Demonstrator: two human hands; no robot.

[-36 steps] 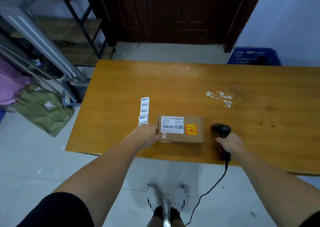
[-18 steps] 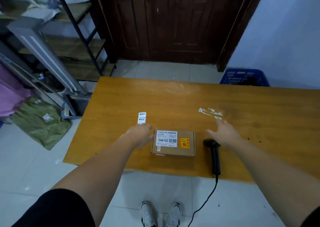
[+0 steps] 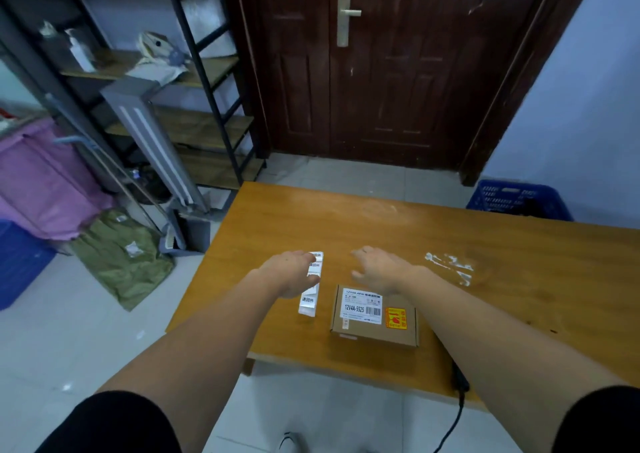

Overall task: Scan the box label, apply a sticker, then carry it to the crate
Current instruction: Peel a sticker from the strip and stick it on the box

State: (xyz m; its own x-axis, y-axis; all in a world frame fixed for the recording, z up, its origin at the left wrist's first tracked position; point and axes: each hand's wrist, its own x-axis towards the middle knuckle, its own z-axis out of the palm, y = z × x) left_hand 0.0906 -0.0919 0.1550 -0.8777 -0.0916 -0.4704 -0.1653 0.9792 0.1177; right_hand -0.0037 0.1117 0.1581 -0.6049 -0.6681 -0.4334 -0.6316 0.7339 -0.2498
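Reaching for the sticker strip (image 3: 310,284): sticker step in hand, judged. Left hand (image 3: 292,274) lies over the strip's middle, fingers loose, gripping nothing I can confirm. Right hand (image 3: 377,271) hovers spread and empty. Box (image 3: 375,316) flat on table (image 3: 519,279), at 5 o'clock from the left hand, just beside the strip. Next: peel one sticker, press onto box. Crate (image 3: 519,200) at 1 o'clock, beyond the table.

A cardboard box (image 3: 374,316) lies on a wooden table (image 3: 519,279). Left hand (image 3: 292,272) covers a sticker strip (image 3: 309,302) beside the box; right hand (image 3: 379,269) hovers open just beyond it.
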